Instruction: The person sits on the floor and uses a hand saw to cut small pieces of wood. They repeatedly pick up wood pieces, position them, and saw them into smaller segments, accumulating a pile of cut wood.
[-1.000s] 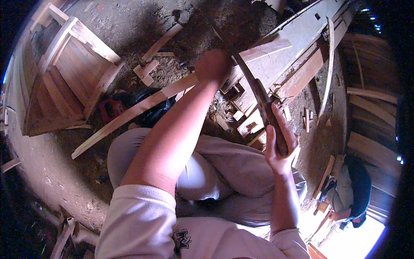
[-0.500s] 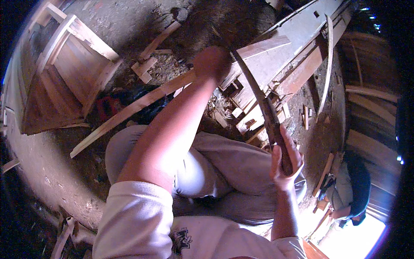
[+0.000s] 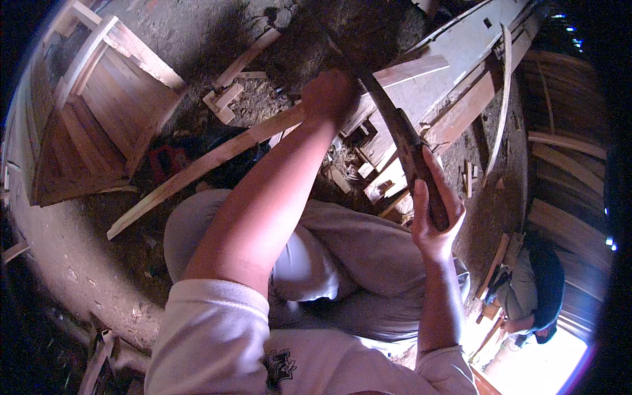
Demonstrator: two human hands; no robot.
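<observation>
My right hand (image 3: 438,207) is wrapped round the thick handle of a long, dark, curved machete-like tool (image 3: 403,138). Its narrow end slants up and left, past my left hand, into shadow. My left hand (image 3: 330,97) is closed on a long pale strip of wood (image 3: 210,161), its fingers in deep shade. From the lower left the strip runs up to that hand, and what looks like its other part shows beyond. Where the dark tool crosses beside my left hand, I cannot tell whether it touches the wood.
A slatted wooden frame (image 3: 108,125) stands at the left. Boards (image 3: 461,52) and small offcuts (image 3: 378,187) lie ahead and to the right. A thin curved strip (image 3: 505,99) stands beyond them. Another person (image 3: 543,283) bends over wood at the lower right. My legs (image 3: 355,243) are folded below.
My right hand has moved forward, up the picture, carrying the dark tool with it. My left hand and the strip have shifted only slightly.
</observation>
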